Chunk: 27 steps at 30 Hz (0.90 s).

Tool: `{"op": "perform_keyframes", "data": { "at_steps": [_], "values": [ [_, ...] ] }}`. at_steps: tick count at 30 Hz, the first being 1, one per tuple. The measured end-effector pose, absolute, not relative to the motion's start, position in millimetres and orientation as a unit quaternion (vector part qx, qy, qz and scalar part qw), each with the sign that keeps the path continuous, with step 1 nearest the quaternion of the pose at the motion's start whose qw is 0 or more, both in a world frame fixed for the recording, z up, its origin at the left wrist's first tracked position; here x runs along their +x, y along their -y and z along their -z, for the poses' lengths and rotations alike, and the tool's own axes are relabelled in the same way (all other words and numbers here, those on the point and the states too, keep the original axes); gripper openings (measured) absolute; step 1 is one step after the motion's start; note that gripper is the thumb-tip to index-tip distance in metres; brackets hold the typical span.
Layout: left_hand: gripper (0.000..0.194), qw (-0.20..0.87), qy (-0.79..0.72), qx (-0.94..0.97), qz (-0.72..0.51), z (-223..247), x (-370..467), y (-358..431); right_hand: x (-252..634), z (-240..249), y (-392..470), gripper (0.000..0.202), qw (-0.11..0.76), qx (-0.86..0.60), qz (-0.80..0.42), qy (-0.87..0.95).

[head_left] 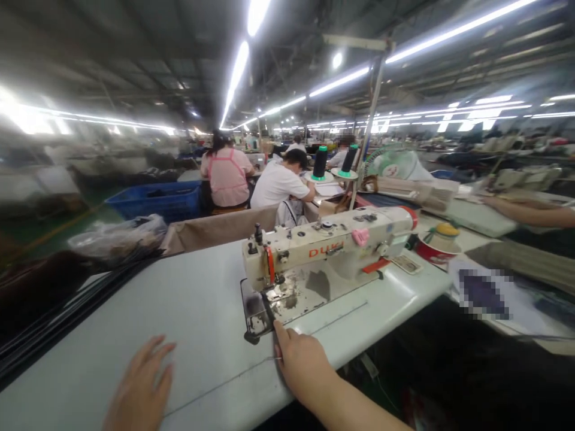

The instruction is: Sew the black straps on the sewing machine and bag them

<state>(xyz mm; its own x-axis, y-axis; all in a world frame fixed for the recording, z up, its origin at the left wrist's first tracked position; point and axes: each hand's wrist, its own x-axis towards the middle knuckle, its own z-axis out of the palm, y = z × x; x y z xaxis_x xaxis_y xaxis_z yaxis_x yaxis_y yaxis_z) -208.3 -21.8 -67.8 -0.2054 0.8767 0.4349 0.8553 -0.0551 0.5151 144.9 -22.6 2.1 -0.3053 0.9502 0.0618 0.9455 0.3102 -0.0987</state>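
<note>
The long, cream metal sewing machine (294, 244) sits just past the right hand (309, 365), its long side slanting away to the right. That hand is nearer, one finger by its base; I can't tell if it pinches anything. The left hand (141, 386) is open, fingers apart. Below both is a smooth, pale table (197, 299). Farther ahead are a big blue plastic bin (179, 205) and a person in a pink top (228, 179).

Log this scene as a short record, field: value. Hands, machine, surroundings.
left hand: fingers spread, over table; contact unclear
right hand: index finger at machine's near edge
machine: sewing machine, pink item on its side
thread: two black spools behind machine
background: blue crate, fan, several people
</note>
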Motion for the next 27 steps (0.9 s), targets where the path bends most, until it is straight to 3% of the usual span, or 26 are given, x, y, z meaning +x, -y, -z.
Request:
{"op": "perform_keyframes", "data": {
  "at_steps": [4,8,12,17,27],
  "values": [
    [0.042,-0.002,-0.563,0.754,-0.337,76.6,-90.5,-4.7,146.0,1.2,23.0,0.059,0.04,-0.578,-0.026,0.814],
    [0.044,-0.077,-0.522,0.796,-0.298,84.5,-30.5,-18.1,148.0,3.8,21.5,0.062,0.054,-0.578,-0.029,0.814],
    [0.052,-0.143,-0.486,0.817,-0.277,88.1,-22.4,-21.5,151.3,13.6,16.5,0.068,0.063,-0.575,-0.029,0.815],
    [0.045,-0.197,-0.461,0.826,-0.259,82.7,-23.4,-18.9,152.6,22.7,11.2,0.067,0.076,-0.571,-0.03,0.817],
    [0.043,-0.162,-0.493,0.82,-0.242,67.3,-15.3,-9.5,158.5,36.2,12.0,0.054,0.165,-0.54,0.002,0.825]
  ]
}}
